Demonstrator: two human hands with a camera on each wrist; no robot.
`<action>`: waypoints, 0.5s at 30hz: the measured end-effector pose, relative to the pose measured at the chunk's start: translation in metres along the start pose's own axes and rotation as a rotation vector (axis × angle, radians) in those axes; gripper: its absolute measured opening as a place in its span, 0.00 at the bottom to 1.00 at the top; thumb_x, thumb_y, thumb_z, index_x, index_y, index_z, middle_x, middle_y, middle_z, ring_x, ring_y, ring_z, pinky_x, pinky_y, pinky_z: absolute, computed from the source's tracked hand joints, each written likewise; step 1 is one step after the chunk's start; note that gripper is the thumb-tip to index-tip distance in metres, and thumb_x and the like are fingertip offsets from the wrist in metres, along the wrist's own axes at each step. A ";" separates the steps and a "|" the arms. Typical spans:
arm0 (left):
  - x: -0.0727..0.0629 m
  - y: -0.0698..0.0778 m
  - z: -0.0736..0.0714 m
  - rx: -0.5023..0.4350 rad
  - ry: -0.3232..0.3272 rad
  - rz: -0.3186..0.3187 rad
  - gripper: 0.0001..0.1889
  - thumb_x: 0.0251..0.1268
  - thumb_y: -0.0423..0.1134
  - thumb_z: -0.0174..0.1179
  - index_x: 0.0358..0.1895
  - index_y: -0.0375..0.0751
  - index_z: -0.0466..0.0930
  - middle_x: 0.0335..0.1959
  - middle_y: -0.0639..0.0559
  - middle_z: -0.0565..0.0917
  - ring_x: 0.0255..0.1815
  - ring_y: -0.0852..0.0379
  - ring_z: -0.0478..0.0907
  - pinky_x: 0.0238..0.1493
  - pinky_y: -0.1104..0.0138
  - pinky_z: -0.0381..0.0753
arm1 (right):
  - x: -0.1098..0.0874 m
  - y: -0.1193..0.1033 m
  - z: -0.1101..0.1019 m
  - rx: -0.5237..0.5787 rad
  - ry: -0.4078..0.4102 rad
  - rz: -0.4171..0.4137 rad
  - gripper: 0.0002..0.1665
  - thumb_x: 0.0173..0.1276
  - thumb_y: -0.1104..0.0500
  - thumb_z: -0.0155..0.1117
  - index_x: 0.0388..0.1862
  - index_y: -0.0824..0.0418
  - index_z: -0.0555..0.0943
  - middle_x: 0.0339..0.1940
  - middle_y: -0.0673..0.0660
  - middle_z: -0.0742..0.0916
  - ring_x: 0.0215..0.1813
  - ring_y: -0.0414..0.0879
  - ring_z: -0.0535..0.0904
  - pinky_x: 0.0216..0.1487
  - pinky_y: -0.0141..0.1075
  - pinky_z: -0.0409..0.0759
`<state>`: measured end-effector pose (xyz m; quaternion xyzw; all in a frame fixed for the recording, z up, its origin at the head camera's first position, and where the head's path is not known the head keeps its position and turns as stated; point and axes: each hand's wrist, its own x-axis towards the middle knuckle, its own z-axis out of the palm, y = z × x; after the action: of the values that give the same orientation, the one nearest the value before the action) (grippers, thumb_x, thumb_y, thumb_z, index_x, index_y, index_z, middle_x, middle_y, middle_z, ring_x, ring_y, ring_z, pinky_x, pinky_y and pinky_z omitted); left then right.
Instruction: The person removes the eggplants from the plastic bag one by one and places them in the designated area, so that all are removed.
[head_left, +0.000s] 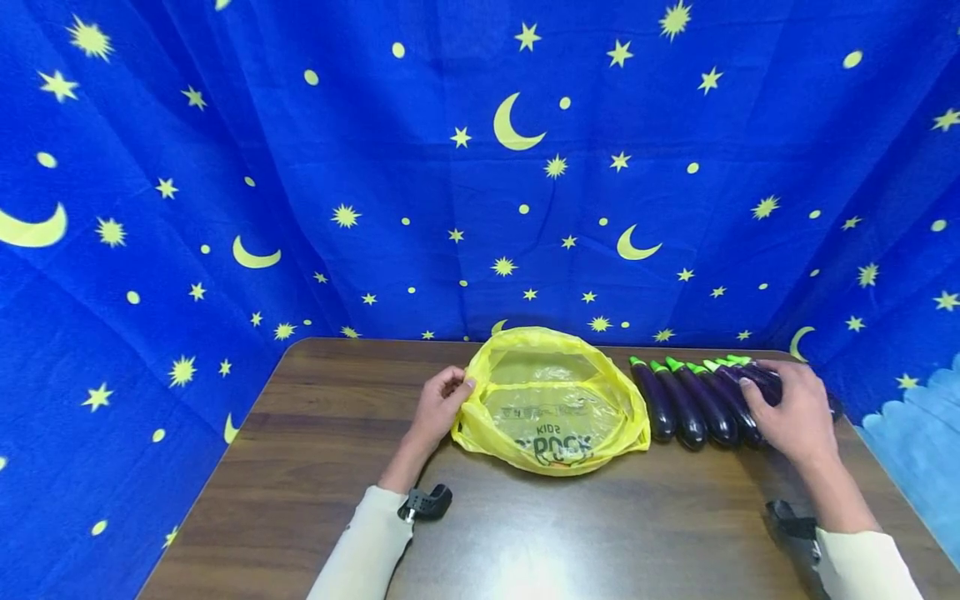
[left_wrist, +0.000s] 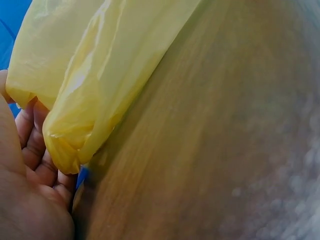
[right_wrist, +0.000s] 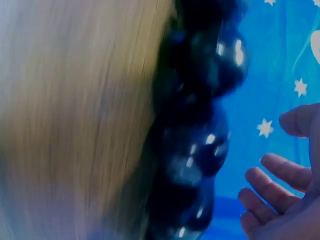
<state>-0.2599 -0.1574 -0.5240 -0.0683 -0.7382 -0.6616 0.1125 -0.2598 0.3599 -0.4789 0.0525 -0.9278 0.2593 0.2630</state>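
Note:
A yellow plastic bag [head_left: 476, 427] with dark printed letters lies on the table, its mouth spread wide towards the head camera. My left hand [head_left: 441, 407] pinches the bag's left rim between thumb and fingers; folds of the yellow plastic [left_wrist: 75, 120] hang beside the palm in the left wrist view. To the right of the bag, several dark purple eggplants [head_left: 684, 404] with green stem ends lie side by side in a row. Over the right end of that row is my right hand [head_left: 797, 412], partly covering the eggplants there. Its fingers [right_wrist: 280, 172] are spread apart in the right wrist view, beside the glossy eggplants.
The brown wooden table [head_left: 337, 400] reaches back to a blue curtain [head_left: 420, 167] with yellow moons and stars. Light blue scalloped fabric [head_left: 918, 446] hangs beyond the right table edge. Dark straps with devices sit at both wrists.

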 end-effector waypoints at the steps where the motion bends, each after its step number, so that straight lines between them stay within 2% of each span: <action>1: 0.000 -0.002 0.000 -0.001 0.003 0.001 0.05 0.73 0.26 0.61 0.41 0.24 0.82 0.33 0.50 0.81 0.33 0.62 0.75 0.37 0.71 0.74 | -0.001 -0.004 0.002 0.000 0.010 -0.012 0.24 0.71 0.61 0.65 0.58 0.77 0.78 0.56 0.80 0.79 0.63 0.78 0.70 0.64 0.70 0.62; 9: 0.001 -0.011 -0.004 -0.010 0.001 0.005 0.05 0.73 0.30 0.62 0.42 0.29 0.84 0.35 0.46 0.83 0.34 0.59 0.77 0.37 0.70 0.76 | -0.011 -0.028 0.014 -0.001 0.033 -0.057 0.27 0.69 0.61 0.68 0.60 0.77 0.77 0.60 0.80 0.78 0.64 0.78 0.70 0.64 0.70 0.62; 12: 0.002 -0.011 -0.004 -0.005 0.018 0.005 0.06 0.74 0.31 0.62 0.43 0.29 0.84 0.35 0.47 0.83 0.34 0.59 0.77 0.36 0.70 0.76 | -0.013 -0.032 0.018 -0.009 0.028 -0.060 0.28 0.71 0.59 0.68 0.62 0.76 0.76 0.62 0.80 0.78 0.64 0.79 0.69 0.65 0.72 0.62; 15: 0.001 -0.011 -0.004 0.001 0.043 0.024 0.07 0.75 0.31 0.61 0.45 0.28 0.85 0.37 0.43 0.85 0.34 0.60 0.77 0.36 0.70 0.77 | -0.016 -0.035 0.021 -0.017 0.015 -0.064 0.30 0.72 0.56 0.69 0.65 0.74 0.76 0.64 0.80 0.77 0.66 0.80 0.68 0.65 0.73 0.61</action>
<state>-0.2637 -0.1622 -0.5336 -0.0630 -0.7351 -0.6611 0.1365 -0.2473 0.3189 -0.4866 0.0778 -0.9260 0.2431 0.2783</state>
